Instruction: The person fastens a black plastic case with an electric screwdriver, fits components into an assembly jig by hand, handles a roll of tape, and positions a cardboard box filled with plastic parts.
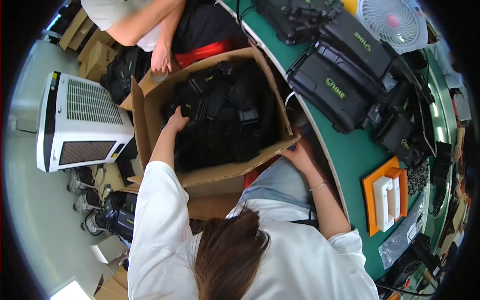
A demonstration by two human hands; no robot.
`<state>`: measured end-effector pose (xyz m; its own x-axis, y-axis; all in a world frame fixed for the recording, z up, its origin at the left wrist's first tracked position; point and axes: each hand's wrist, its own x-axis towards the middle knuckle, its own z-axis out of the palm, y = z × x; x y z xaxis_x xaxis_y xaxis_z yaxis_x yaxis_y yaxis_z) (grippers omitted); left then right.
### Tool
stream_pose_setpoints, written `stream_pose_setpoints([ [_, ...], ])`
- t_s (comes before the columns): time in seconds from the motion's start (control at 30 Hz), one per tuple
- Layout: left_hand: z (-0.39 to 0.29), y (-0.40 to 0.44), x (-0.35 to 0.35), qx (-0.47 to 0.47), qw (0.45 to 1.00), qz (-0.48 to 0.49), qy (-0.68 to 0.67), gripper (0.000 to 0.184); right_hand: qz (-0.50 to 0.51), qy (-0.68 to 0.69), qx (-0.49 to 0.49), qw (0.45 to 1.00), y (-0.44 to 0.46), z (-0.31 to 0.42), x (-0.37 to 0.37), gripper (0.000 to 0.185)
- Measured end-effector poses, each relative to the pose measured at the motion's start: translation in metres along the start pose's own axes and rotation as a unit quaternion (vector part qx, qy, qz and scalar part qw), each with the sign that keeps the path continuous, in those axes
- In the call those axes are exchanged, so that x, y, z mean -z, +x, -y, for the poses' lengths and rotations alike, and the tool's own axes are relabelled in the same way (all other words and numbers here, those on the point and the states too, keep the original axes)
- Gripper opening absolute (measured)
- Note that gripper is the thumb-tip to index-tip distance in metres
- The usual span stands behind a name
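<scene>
A large open cardboard box in front of me holds a pile of black plastic parts, some with small green logos. My left hand reaches over the box's left side, touching the pile, thumb and forefinger apart; its other fingers are partly hidden. At the near right corner of the box, my right hand grips the cardboard edge, with some fingertips out of sight. Beside that arm, on the green table, lies a black case with a green logo.
A co-worker's hand rests at the box's far left corner. A white air cooler stands left. The table carries a white fan, an orange fixture with white blocks, a plastic bag and more black cases.
</scene>
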<state>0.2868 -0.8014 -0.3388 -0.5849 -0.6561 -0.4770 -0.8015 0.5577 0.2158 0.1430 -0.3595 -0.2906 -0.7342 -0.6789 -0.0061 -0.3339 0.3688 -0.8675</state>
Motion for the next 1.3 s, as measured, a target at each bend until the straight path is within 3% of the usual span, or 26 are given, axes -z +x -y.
stream_pose_setpoints([
  [0.3,0.007,-0.005,0.004,-0.023,0.999,-0.046,-0.014,0.076,0.005,0.009,-0.014,1.0,-0.001,0.0,-0.001,0.081],
  [0.77,0.042,-0.031,-0.041,-0.01,0.998,0.063,-0.014,0.049,0.024,0.002,-0.017,1.0,-0.002,0.011,0.007,0.082],
  [1.3,0.044,-0.031,-0.056,-0.03,0.993,0.103,-0.046,0.05,0.016,-0.012,-0.034,0.999,-0.005,0.019,0.009,0.082],
])
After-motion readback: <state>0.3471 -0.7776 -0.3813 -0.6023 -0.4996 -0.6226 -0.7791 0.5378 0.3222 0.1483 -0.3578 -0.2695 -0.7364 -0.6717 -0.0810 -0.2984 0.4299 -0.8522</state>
